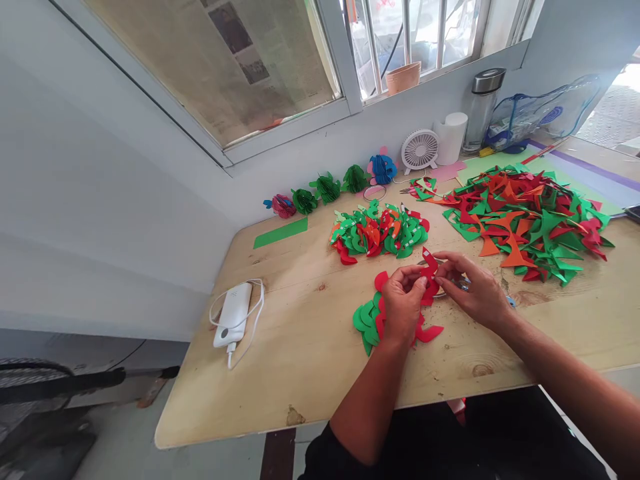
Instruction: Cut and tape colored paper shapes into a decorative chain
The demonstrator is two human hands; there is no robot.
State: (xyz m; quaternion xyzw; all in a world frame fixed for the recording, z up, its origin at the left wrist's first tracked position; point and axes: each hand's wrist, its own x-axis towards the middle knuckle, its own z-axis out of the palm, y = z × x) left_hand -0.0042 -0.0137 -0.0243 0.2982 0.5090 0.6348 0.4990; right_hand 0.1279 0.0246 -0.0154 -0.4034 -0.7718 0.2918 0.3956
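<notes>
My left hand [403,300] pinches a red paper cut-out [429,259] between thumb and fingers, just above the table. The fingertips of my right hand [473,287] close on the right edge of the same cut-out, which has a small pale patch near its upper tip. Under and beside my left hand lie green paper cut-outs [368,320] and several red ones [430,333], partly hidden by the wrist. Behind my right fingers sits a round metal-rimmed thing, mostly covered. Farther back is a pile of red and green curved cut-outs [373,230].
Right of my hands spreads a heap of paper scraps [530,220]. Along the wall stand green folded-paper figures [327,189], a blue one [383,169], a small fan [419,151] and a glass bottle [481,113]. A white power bank [234,313] with its cable lies at left.
</notes>
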